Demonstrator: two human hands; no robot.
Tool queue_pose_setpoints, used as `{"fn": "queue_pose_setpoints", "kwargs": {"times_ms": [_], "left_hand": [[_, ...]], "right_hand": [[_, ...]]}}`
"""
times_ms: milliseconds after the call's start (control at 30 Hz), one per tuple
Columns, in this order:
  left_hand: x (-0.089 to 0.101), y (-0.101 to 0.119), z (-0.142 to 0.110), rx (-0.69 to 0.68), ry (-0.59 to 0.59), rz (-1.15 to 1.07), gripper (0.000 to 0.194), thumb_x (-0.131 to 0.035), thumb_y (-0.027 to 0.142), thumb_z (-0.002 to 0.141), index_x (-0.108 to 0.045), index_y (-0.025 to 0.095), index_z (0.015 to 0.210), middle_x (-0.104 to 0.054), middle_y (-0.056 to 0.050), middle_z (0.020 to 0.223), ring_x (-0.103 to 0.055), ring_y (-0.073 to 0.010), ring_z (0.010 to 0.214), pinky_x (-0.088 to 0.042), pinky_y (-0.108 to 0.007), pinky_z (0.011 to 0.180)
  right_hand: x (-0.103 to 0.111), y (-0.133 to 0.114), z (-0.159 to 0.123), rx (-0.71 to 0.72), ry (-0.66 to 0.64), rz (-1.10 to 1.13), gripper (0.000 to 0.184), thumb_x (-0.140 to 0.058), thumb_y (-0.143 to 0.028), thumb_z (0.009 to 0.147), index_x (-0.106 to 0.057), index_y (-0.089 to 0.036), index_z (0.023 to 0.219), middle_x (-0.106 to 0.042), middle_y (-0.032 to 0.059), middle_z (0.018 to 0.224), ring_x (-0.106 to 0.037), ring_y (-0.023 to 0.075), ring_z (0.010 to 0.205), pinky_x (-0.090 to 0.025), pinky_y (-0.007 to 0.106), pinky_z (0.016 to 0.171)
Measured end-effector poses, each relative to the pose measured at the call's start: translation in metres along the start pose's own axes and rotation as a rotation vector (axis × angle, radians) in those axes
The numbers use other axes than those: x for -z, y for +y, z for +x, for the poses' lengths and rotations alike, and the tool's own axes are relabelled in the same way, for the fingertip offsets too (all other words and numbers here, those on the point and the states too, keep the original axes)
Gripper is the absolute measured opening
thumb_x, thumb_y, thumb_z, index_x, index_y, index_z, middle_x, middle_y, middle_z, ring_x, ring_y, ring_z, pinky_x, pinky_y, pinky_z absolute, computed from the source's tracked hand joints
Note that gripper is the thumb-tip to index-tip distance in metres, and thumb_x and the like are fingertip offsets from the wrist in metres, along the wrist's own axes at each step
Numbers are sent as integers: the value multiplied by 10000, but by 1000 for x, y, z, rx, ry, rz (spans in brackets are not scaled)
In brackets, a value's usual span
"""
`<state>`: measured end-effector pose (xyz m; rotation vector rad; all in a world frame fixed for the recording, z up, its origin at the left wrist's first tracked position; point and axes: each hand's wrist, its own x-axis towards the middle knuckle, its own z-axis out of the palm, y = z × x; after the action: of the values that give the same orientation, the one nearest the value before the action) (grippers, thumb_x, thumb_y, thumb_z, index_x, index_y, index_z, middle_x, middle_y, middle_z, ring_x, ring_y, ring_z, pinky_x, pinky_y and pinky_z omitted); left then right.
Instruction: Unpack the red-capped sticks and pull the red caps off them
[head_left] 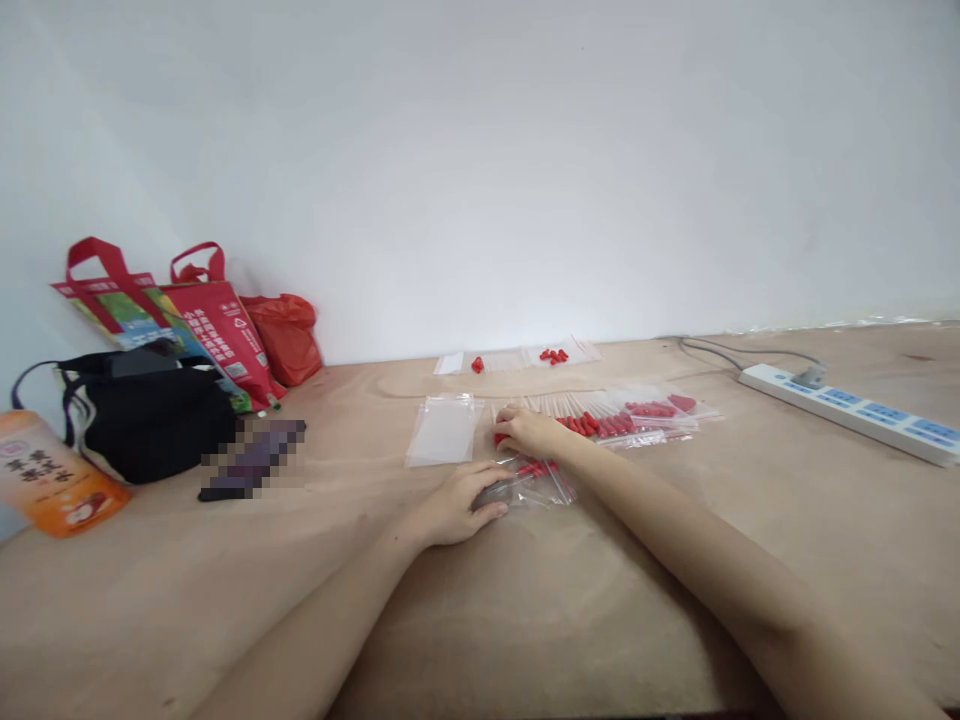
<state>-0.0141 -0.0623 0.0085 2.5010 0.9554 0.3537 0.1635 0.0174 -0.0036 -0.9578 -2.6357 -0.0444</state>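
Note:
My left hand [459, 503] rests on the wooden table [525, 620], fingers closed on the left edge of a small clear plastic bag [538, 482] holding a few red pieces. My right hand [527, 432] lies just behind it, fingers curled at a row of red-tipped sticks [607, 420] spread over clear bags. A red piece shows under its fingertips, but whether the hand grips it is unclear. An empty clear bag [444, 428] lies flat to the left of my right hand.
More clear bags with a few red pieces [553, 355] lie near the wall. A white power strip [855, 410] with its cable sits at the right. A black bag [142, 410], red shopping bags [217, 320], an orange packet [52, 475] and a blurred dark object [255, 458] crowd the left.

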Motion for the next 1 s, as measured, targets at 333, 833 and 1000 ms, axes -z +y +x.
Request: {"fn": "queue_pose_setpoints", "kwargs": {"times_ms": [333,833,1000], "left_hand": [[-3,-7,-1,-17,35,-21,388,-528,256,782,-486,241,1168,-518,-48,1201,-460,-200,1113,-356,-357,955],[-16,-2,4,6,62,-55,424,-491,258,799,-440,220,1219,-516,-46,1230,-485,-198,1102,-363,-360,955],[-15,0,5,-1,52,-63,428,-477,252,802,-436,213,1226,-504,-47,1246,-472,-195,1124,-362,-351,966]], "right_hand": [[28,5,-61,-344,340,338,176,-485,-226,783,-650,-165,782,-622,49,755,-544,139,700,-410,260,666],[17,-24,-93,-269,127,426,198,-622,-326,710,-651,-162,818,-551,46,771,-502,156,756,-392,269,693],[21,-26,-94,-313,75,409,137,-623,-270,693,-575,-142,698,-494,17,695,-455,114,635,-363,221,566]]}}
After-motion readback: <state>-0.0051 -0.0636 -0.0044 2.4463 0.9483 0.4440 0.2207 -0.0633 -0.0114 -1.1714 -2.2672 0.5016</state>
